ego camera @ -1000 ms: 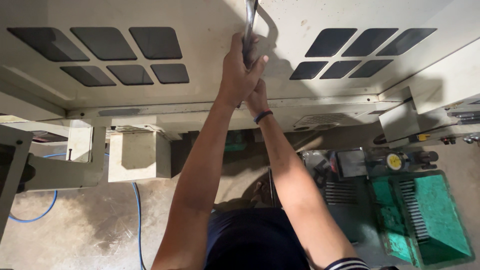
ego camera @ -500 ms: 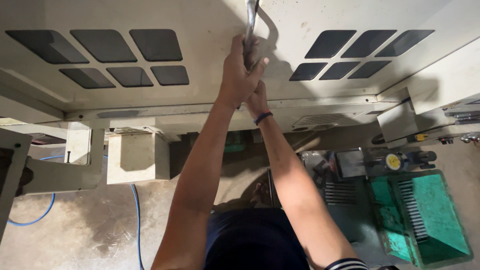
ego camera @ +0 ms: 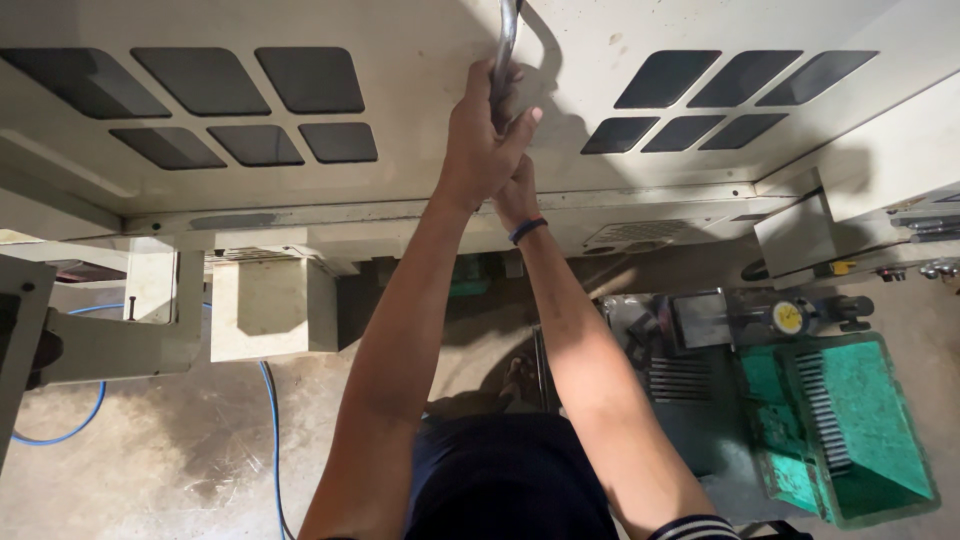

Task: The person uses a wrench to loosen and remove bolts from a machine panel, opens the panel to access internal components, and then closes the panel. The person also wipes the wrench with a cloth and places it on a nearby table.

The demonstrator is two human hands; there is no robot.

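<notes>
A curved metal handle bar (ego camera: 507, 35) stands out from a big cream machine panel (ego camera: 420, 110) with dark slanted window cutouts on both sides. My left hand (ego camera: 482, 140) is wrapped around the bar near its lower end. My right hand (ego camera: 516, 195) sits just under the left one, mostly hidden by it, fingers curled toward the same bar. A dark band (ego camera: 527, 230) circles my right wrist.
Below the panel lies a concrete floor with a blue hose (ego camera: 270, 420) at the left. A cream machine base block (ego camera: 272, 308) stands at left. At right are a green metal bin (ego camera: 850, 420), a grey metal block and a yellow dial gauge (ego camera: 788, 318).
The view has shifted slightly; both hands stay clamped on the handle bar in the same place.
</notes>
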